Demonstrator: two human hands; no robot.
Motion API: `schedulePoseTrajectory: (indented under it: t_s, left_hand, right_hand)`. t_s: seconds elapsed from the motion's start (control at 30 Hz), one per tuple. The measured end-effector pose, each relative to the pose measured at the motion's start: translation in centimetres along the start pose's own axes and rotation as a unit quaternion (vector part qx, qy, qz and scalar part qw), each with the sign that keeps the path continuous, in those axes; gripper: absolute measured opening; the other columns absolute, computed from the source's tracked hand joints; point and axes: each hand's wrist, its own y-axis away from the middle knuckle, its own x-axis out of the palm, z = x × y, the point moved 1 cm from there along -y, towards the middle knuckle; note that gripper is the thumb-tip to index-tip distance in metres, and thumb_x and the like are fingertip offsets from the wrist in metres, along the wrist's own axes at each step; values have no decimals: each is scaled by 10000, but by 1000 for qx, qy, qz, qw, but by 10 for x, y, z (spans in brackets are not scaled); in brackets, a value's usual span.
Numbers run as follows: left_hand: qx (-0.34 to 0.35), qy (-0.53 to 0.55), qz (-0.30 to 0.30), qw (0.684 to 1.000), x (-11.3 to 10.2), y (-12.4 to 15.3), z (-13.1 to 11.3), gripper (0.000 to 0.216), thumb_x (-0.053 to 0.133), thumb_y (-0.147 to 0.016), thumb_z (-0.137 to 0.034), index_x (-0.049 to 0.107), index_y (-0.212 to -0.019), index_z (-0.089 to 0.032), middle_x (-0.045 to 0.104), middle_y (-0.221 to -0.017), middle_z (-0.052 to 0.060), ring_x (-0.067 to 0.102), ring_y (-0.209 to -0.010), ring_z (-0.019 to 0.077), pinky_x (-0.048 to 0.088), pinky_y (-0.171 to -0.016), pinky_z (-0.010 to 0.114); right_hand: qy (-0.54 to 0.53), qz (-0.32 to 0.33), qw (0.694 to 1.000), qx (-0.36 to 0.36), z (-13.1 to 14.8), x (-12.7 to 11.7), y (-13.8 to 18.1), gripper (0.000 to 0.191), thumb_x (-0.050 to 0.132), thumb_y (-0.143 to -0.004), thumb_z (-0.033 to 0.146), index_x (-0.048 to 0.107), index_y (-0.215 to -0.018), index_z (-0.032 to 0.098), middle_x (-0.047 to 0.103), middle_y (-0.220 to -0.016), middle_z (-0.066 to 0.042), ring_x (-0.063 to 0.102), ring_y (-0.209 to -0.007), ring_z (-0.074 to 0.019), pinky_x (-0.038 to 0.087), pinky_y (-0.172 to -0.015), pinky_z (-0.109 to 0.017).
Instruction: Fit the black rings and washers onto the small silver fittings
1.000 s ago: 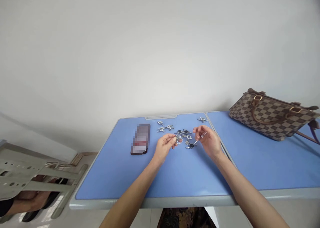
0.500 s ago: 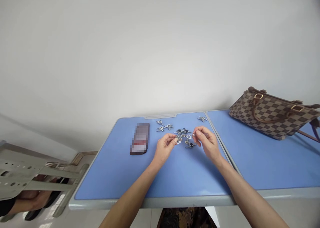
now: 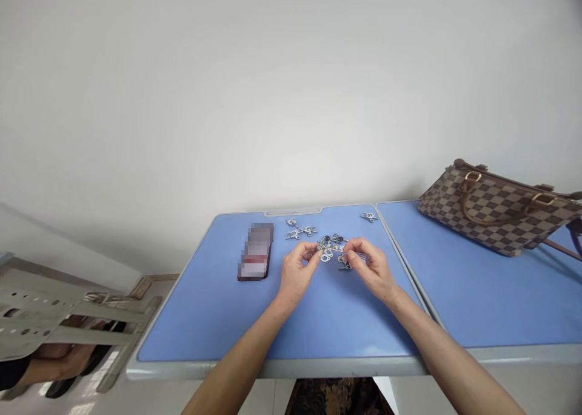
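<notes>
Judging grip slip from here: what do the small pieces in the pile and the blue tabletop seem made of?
The small pieces look like bright metal, perhaps plated steel, from their silvery glints; their dark round parts could be plastic, too small to tell. The blue tabletop looks like smooth plastic or laminate, with even colour and soft sheen.

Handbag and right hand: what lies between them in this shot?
In the head view, the seam between the two blue tabletops runs between the right hand and the handbag, with blue tabletop on both sides of it.
</notes>
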Motion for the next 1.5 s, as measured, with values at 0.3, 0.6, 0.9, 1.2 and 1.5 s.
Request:
schedulePoseTrajectory:
  t_s: [0.3, 0.6, 0.9, 1.2, 1.5]
  left_hand:
    - [43, -74, -29, 996, -8, 0, -9, 143, 594, -842, -295, 649, -935, -201, 681, -823, 9, 602, -712, 135, 469, -685, 255]
    - [96, -115, -64, 987, -11, -2, -7, 137, 569, -858, -281, 647, -935, -199, 687, -857, 24, 607, -731, 138, 485, -679, 256]
    - [102, -125, -69, 984, -14, -4, -6, 136, 573, -856, -282, 652, -925, -194, 690, -854, 30, 605, -708, 140, 487, -666, 261]
    - [99, -105, -44, 989, -17, -5, -6, 156, 569, -862, -309, 649, -933, -195, 674, -829, 26, 600, -718, 144, 475, -663, 254]
    - [57, -76, -41, 995, -15, -6, -4, 154, 594, -844, -318, 635, -925, -192, 688, -855, 19, 605, -703, 136, 477, -678, 251]
  right_hand:
    - [18, 51, 998, -22, -1, 2, -1, 130, 452, -931, 291, 550, -922, 206, 532, -846, -47, 503, -757, -161, 463, -663, -290]
    - [-120, 88, 986, 69, -3, 8, -1, 171, 448, -938, 376, 516, -941, 219, 519, -922, -43, 524, -740, -145, 473, -685, -292]
    - [71, 124, 984, -105, -5, 6, -3, 185, 348, -971, 247, 530, -947, 221, 557, -931, -75, 532, -899, -191, 462, -819, -355]
    - [196, 137, 953, -186, -14, 6, -2, 283, 305, -936, 117, 552, -1029, 219, 595, -1054, -104, 570, -950, -196, 499, -805, -354]
    - [186, 104, 975, -61, -12, 13, 1, 218, 399, -959, 263, 469, -1160, 214, 594, -747, -14, 553, -624, -160, 440, -592, -285]
